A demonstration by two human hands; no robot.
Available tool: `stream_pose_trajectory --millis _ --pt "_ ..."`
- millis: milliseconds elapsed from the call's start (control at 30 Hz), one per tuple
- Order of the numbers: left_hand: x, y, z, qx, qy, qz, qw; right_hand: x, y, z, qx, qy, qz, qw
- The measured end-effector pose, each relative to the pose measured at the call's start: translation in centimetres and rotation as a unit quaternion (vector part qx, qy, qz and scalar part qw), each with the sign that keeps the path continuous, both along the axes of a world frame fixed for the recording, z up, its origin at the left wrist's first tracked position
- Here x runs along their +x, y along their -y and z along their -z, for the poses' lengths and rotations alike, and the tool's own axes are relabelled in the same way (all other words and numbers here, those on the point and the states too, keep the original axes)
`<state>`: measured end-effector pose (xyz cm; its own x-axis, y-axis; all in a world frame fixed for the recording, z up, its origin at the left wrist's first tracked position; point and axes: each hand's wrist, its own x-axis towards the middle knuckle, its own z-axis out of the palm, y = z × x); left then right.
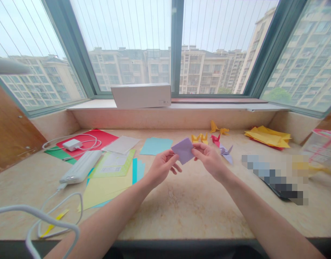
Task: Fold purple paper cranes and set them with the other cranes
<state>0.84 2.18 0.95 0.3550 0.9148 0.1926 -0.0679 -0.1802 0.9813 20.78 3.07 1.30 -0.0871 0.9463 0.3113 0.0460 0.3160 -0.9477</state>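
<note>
A small purple square of paper (183,151) is held up above the middle of the stone counter. My left hand (165,162) pinches its left corner between thumb and forefinger, the other fingers loosely curled. On the opposite side, my right hand (205,155) grips the right corner with thumb and fingers. Just beyond the right hand lie folded paper cranes: yellow ones (200,138), a red one (215,140) and a purple one (227,153). Behind the left hand rests a stack of light blue paper (156,146).
Coloured sheets (108,187), a white power bank (81,167) and a charger (72,144) with looping cables lie left. To the right are yellow paper (268,136), a pixelated dark object (276,181) and a clear container (320,147). A white box (141,96) stands on the sill.
</note>
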Motion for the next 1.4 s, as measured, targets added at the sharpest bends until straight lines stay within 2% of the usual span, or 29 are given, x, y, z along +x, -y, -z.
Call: stream_pose_trajectory --millis 133,200,467,700,1133,1400 --pt "-0.1 -0.4 0.5 0.024 -0.040 -0.001 0.999 0.0 0.2 -0.1 -0.024 -0.007 -0.055 0.998" --pt "-0.1 -0.2 0.5 0.029 -0.057 0.003 0.998 -0.1 0.4 -0.1 -0.036 -0.021 -0.061 0.997" --pt "0.0 0.3 0.4 0.017 -0.072 0.044 0.996 -0.7 0.6 -0.1 -0.070 -0.043 -0.038 0.996" --pt "-0.1 0.0 0.7 0.015 -0.089 0.058 0.994 -0.2 0.2 0.0 -0.038 -0.004 0.000 0.999" --pt "0.0 0.4 0.0 -0.005 0.004 0.008 1.000 -0.2 -0.1 0.2 -0.052 -0.027 0.038 0.998" --pt "0.0 0.7 0.1 0.027 -0.012 0.044 0.999 -0.1 0.2 0.1 -0.051 -0.020 0.033 0.998"
